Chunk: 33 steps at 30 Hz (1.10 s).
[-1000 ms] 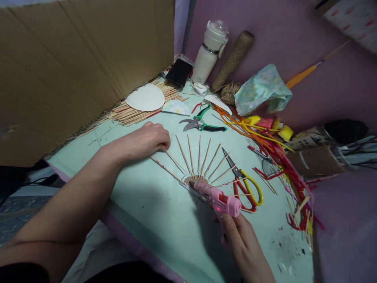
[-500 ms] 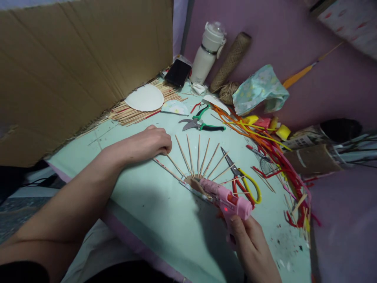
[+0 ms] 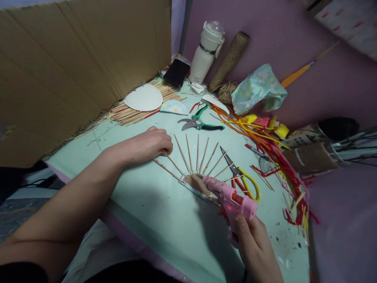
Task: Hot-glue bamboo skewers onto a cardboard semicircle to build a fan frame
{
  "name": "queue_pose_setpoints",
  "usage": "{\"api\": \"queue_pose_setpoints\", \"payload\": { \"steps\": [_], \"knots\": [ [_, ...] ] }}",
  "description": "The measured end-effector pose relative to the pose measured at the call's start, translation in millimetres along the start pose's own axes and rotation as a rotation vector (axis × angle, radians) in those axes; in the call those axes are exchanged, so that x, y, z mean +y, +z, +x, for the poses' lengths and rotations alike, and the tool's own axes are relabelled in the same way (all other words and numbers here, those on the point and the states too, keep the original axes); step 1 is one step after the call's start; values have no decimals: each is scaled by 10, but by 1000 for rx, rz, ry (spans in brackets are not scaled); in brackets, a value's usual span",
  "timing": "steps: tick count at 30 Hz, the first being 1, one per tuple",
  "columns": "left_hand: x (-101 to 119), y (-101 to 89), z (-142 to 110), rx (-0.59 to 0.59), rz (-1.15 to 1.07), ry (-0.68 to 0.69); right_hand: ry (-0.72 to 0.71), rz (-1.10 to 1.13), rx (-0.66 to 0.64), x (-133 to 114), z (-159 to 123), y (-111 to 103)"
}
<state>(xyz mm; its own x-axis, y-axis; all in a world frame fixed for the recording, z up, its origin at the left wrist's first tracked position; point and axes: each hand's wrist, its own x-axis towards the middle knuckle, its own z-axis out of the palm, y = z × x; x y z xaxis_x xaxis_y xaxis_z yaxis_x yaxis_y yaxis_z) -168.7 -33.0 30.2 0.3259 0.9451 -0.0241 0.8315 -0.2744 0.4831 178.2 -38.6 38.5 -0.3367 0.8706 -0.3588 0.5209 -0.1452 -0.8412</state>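
Several thin wooden sticks (image 3: 198, 153) fan out from a small half-round cardboard piece (image 3: 196, 184) on the table. My left hand (image 3: 157, 142) is closed at the outer end of a stick (image 3: 176, 165) on the left side of the fan; its fingertips are partly hidden. In my right hand (image 3: 255, 236) is a pink hot glue gun (image 3: 231, 200) with a lit red light. The gun's nozzle points left, at or just over the cardboard near the sticks' inner ends; I cannot tell whether it touches.
Red-and-yellow-handled scissors (image 3: 240, 175) lie by the fan's right side. Pruning shears (image 3: 200, 124) rest behind it. Farther back are a stick pile (image 3: 135, 114), a white bottle (image 3: 204, 55), a phone (image 3: 176, 72) and twine (image 3: 231, 59). Coloured pipe cleaners (image 3: 265, 145) line the right.
My right hand has drawn the glue gun slightly to the right, baring more of the cardboard. The left hand stays on the stick's end.
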Motion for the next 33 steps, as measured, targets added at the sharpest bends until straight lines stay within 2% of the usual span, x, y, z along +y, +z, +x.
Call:
{"api": "queue_pose_setpoints", "payload": {
  "steps": [6, 9, 13, 15, 19, 22, 26, 28, 30, 31, 33],
  "knots": [
    [-17, 9, 4, -1, 4, 12, -11, 29, 161, 130, -27, -156],
    [-60, 36, 11, 13, 3, 30, 21, -18, 321, 229, -100, -281],
    [-152, 84, 20, 49, -7, 51, -13, -335, 658, 363, -213, -470],
    [-213, 109, 31, 54, 3, 66, -27, -549, 745, 452, -252, -571],
    [-305, 135, 62, 71, 27, 90, 66, -804, 755, 706, -290, -716],
    [-298, 118, 68, 52, 37, 93, 118, -916, 739, 924, -305, -732],
    [-243, 99, 56, 34, 63, 69, 53, -1026, 701, 1072, -346, -731],
    [-228, 103, 50, 39, 67, 52, -30, -1064, 724, 1003, -359, -739],
    [-222, 110, 47, 48, 63, 56, -148, -1035, 774, 818, -345, -701],
    [-221, 112, 45, 54, 61, 62, -220, -996, 799, 690, -324, -648],
    [-218, 112, 40, 63, 59, 69, -391, -862, 754, 399, -256, -454]
  ]
}}
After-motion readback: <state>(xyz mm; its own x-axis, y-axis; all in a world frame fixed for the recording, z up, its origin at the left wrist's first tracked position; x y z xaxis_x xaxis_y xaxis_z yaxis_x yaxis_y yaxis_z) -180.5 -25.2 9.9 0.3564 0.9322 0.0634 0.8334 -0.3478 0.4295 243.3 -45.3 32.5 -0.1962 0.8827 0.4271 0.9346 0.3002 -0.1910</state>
